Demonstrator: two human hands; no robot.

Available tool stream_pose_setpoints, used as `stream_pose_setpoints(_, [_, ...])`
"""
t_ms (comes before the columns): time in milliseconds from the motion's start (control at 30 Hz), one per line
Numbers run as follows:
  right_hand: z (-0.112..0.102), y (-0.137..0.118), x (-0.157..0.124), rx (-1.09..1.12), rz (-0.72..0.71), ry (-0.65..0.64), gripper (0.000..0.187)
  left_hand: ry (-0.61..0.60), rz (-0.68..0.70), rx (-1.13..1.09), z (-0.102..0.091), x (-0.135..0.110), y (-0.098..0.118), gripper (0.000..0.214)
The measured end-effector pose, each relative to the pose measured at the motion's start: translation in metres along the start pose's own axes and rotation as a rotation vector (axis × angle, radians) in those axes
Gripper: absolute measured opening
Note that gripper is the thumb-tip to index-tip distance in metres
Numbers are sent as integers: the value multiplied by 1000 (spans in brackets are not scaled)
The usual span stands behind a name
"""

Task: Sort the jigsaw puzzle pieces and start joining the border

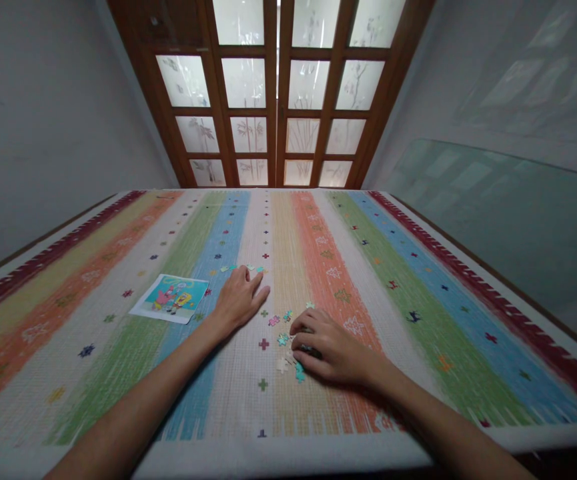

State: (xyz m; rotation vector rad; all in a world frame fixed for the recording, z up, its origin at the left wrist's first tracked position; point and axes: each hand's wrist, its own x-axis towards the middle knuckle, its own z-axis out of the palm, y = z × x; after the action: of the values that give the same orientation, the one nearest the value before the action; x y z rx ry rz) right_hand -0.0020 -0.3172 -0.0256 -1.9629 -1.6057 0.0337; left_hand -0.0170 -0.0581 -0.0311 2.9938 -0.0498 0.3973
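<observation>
My left hand (242,293) rests on the striped cloth, thumb and fingers apart. Its fingertips reach a short row of jigsaw puzzle pieces (259,269), partly hidden behind the fingers. My right hand (325,343) bends over a loose cluster of puzzle pieces, its curved fingers spaced apart. Around its fingertips lie a pink piece (274,321), teal pieces (283,340) and a pale piece (282,364). Some pieces are covered by that hand. Left of my left hand, a printed cartoon picture card (173,298) lies flat, slightly turned.
A table covered with a striped, patterned cloth (408,360) spans the view. Wooden doors with frosted panes (251,83) stand beyond its far edge. A greenish glass sheet (498,233) leans along the right wall, and a plain wall (53,100) is on the left.
</observation>
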Motion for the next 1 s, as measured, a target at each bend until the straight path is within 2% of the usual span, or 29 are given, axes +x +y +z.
stream_pose_setpoints(367, [-1, 0, 0, 5, -4, -3, 16, -3, -23, -79, 3, 1, -5, 48])
stream_pose_setpoints(467, [-1, 1, 0, 7, -2, -2, 17, 58, 34, -185, -3, -5, -3, 44])
stream_pose_setpoints(533, [-2, 1, 0, 3, 8, -1, 19, 75, 124, -316, -9, -13, -1, 40])
stream_pose_setpoints(633, [-3, 1, 0, -5, 26, -4, 20, -19, 311, -500, -18, -29, 8, 29])
stream_pose_setpoints(700, [-4, 1, 0, -7, 28, -3, 18, -105, 382, -549, -22, -40, 15, 21])
stream_pose_setpoints(833, [-4, 1, -1, -5, 0, 18, 16, -206, 412, -585, -22, -50, 25, 15])
stream_pose_setpoints(1000, [-3, 0, -1, 20, 3, 25, 13, -232, 419, -609, -23, -49, 24, 18])
